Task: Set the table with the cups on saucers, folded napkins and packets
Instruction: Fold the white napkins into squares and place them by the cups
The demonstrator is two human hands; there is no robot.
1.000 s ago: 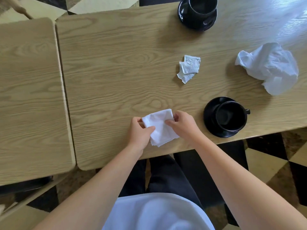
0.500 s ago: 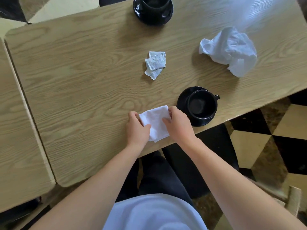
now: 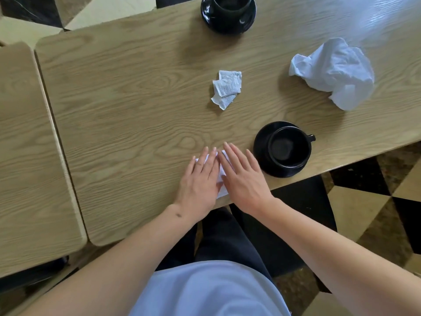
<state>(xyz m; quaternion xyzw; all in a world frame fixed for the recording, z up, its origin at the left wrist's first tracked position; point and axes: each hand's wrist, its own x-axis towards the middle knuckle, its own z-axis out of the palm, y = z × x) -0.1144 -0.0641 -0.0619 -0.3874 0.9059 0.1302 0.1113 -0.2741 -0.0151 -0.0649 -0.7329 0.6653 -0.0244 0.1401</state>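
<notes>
I'm pressing napkin (image 3: 221,173) w/ both flat palms, left hand (image 3: 200,179) & right hand (image 3: 242,174); crumpled napkin (image 3: 335,71), packets (image 3: 225,87) pending.

Soft daylight comes from the upper right, leaving a pale bluish glare on the light wood-grain worktop (image 3: 385,21). The glossy black cup on its saucer (image 3: 288,148) and the crumpled white napkin (image 3: 335,71) cast soft shadows leftward. Wide-angle distortion bends the worktop's edges; focus stays fairly sharp.

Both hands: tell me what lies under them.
A folded white napkin lies on the table, pressed flat by the left hand and right hand. Only slivers show; the rest is covered.
</notes>
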